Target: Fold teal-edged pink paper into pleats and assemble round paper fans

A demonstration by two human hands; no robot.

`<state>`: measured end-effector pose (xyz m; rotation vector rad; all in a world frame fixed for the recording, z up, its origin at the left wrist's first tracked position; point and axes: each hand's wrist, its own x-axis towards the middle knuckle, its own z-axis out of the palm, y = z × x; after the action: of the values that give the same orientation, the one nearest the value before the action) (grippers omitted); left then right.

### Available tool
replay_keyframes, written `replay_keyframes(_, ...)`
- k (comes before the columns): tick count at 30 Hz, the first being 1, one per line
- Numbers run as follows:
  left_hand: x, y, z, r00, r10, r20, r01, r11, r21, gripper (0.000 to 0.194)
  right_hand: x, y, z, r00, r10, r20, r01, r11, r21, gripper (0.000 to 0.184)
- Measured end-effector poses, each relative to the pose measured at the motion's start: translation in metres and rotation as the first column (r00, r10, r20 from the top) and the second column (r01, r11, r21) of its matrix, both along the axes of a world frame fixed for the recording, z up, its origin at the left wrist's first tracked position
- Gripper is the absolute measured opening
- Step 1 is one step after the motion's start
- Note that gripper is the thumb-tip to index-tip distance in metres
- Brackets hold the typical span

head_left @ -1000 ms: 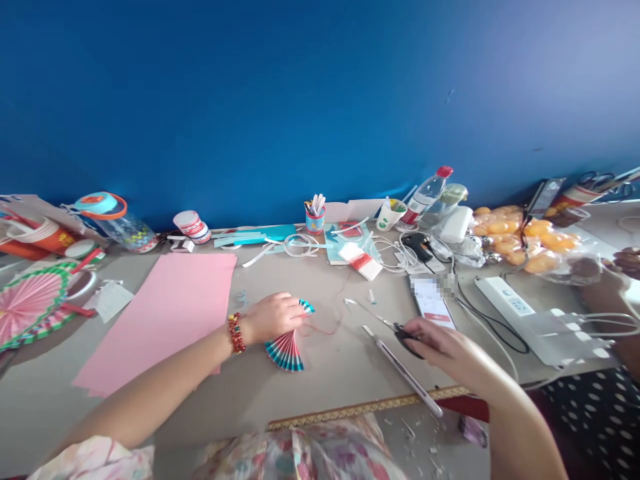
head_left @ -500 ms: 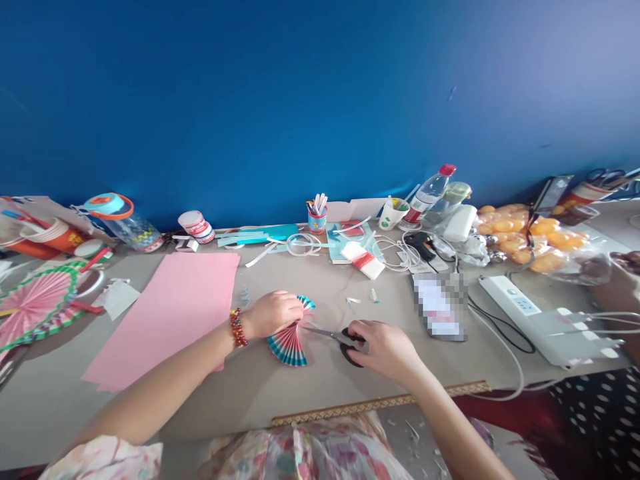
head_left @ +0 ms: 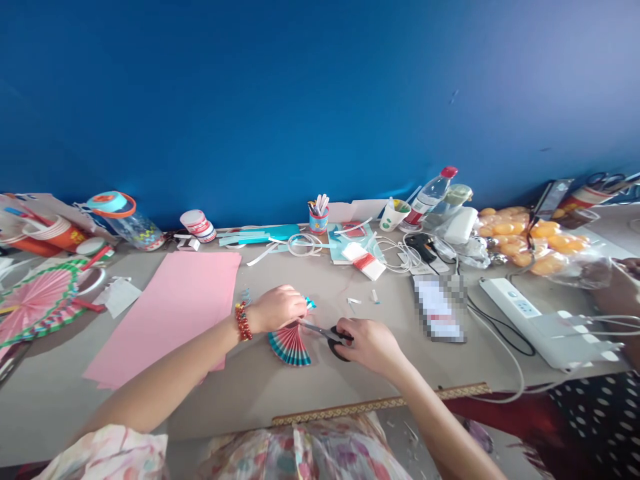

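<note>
Our left fingers (head_left: 295, 303) pinch the folded fan (head_left: 290, 345); at its middle, our right fingers (head_left: 345, 328) curl around scissors (head_left: 330, 333).

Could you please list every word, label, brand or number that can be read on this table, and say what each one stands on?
None can be read with certainty.
Red-capped bottle: label too small and blurred.
Red paper cups: yellow marking too blurred.
Phone: screen pixelated.
Red-and-white container: markings too small.
</note>
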<state>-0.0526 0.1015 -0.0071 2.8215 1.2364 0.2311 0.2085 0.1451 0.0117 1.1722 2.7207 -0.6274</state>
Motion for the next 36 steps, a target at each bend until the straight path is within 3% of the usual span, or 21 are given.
replay_keyframes(20, 0.001, 0.004, 0.002, 0.999, -0.021, -0.029, 0.022, 0.999, 0.035, 0.014, -0.012, 0.008, -0.01, 0.998, 0.055, -0.005, -0.055, 0.998, -0.014, 0.015)
replay_keyframes(28, 0.002, 0.003, 0.005, 0.996, 0.0, -0.09, 0.003, 0.999, 0.033, 0.017, -0.01, 0.013, -0.013, 0.996, 0.077, -0.042, -0.08, 0.993, -0.084, 0.015)
replay_keyframes(36, 0.002, 0.003, 0.004, 0.998, 0.006, -0.057, -0.003, 0.998, 0.055, 0.014, -0.015, 0.01, -0.016, 0.997, 0.078, -0.007, -0.078, 0.997, -0.026, 0.019)
